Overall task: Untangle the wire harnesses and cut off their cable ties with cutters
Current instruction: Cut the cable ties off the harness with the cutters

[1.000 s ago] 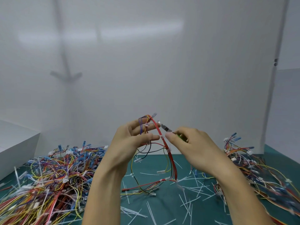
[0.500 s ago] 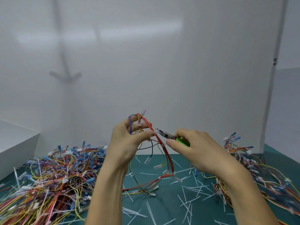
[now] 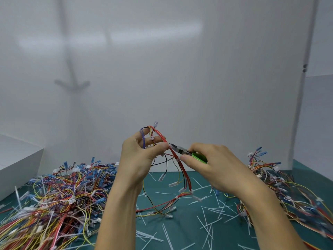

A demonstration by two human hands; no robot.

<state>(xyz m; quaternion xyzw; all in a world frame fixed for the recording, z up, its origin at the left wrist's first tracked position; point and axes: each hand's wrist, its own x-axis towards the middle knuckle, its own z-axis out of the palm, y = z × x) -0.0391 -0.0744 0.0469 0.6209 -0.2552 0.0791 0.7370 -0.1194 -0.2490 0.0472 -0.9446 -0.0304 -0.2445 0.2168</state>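
The left hand [image 3: 138, 159] has its grip pinched on a wire harness [image 3: 185, 175], held up at frame centre above the bench [image 3: 180, 231], slightly lower than a second ago. The right hand [image 3: 214, 165] grasps the green-handled cutters [image 3: 180, 150], which have swung in. Their nose now sits against the red wires just beside the left thumb. A white cable tie [image 3: 177, 160] sits just below the nose, so a snip looks imminent.

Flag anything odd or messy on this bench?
Only work debris: white tie offcuts litter the green mat between the left wire pile and the right wire pile. The left hand holds a harness; the right hand holds cutters against its red wires. No damage visible.
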